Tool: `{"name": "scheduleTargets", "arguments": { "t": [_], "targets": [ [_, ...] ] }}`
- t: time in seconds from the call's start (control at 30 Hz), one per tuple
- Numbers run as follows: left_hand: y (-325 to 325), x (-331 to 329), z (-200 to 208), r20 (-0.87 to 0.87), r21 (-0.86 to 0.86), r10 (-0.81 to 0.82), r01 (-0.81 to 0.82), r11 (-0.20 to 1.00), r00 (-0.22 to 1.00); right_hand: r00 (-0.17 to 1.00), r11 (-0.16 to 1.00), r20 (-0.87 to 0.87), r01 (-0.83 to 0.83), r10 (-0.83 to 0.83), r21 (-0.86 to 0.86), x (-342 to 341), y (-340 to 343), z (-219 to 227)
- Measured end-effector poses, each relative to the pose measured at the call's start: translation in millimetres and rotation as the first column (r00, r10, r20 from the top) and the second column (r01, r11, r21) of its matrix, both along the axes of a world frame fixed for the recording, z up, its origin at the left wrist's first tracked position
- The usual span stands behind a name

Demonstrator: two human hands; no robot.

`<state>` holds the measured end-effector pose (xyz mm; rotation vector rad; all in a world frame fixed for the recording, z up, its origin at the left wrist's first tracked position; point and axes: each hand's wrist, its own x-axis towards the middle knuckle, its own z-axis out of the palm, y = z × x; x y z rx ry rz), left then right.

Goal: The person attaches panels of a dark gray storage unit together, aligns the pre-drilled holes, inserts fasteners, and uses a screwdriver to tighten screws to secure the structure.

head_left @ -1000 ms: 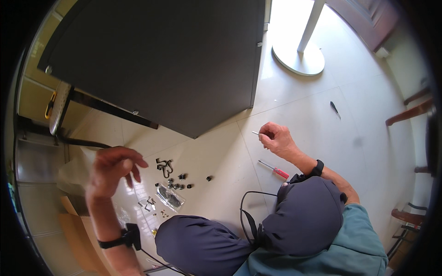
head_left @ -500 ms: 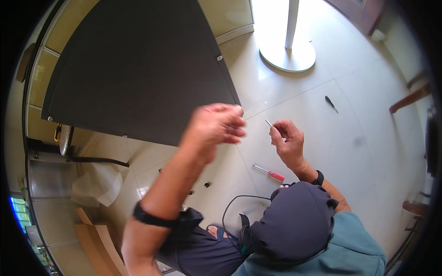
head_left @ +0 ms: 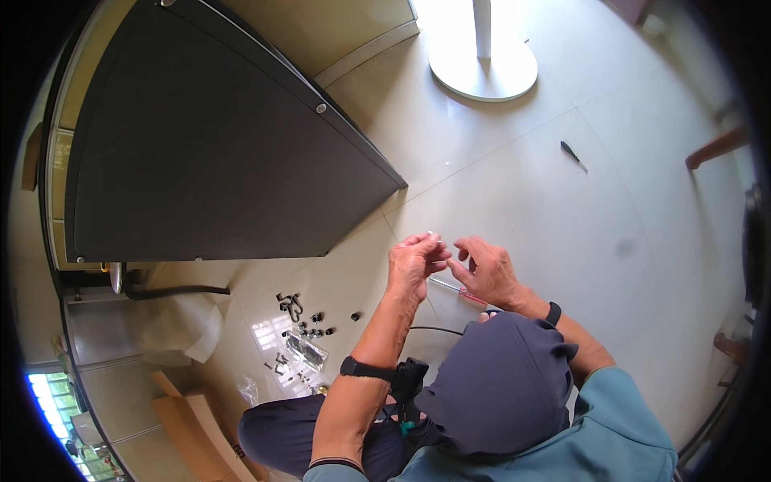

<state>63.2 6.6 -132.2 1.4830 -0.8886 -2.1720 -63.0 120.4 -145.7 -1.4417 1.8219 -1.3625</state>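
Observation:
My left hand (head_left: 415, 263) is closed in a pinch, with a small pale piece (head_left: 434, 235) showing at its fingertips; its exact kind is too small to make out. Close beside it, my right hand (head_left: 487, 273) has thumb and forefinger apart, with nothing visible between them. Under the right hand a red-handled screwdriver (head_left: 472, 297) lies on the floor, partly covered. Ahead and to the left stands a large dark panel (head_left: 209, 153), with round silvery fasteners (head_left: 321, 108) along its edges. Its near right corner is a short way beyond my left hand.
Several black fittings and bits of hardware (head_left: 317, 318) lie on the tiles by a clear plastic bag (head_left: 305, 351). A cardboard box (head_left: 195, 426) is at the lower left. Farther off are a black screwdriver (head_left: 572, 154), a white round stand base (head_left: 486, 76) and a brown chair leg (head_left: 715, 150).
My left hand has drawn back from the panel's corner to meet my right. The thin metal pin has gone from my right fingers, which have parted. The panel appears farther left in view.

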Motion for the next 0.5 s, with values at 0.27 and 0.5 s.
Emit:
{"name": "scheduleTargets", "arguments": {
  "t": [0.27,0.5],
  "targets": [
    [-22.3,34.4,-50.1,0.112,-0.012,0.072,-0.071,0.997,0.991,0.826,0.741,-0.270,-0.239,0.495,0.627,17.5,46.7,-68.5],
    [-32.4,30.2,-65.0,0.098,0.041,0.073,-0.077,0.996,0.993,0.930,0.754,-0.179,-0.135,0.320,0.643,7.9,37.3,-64.0]
  ]
}}
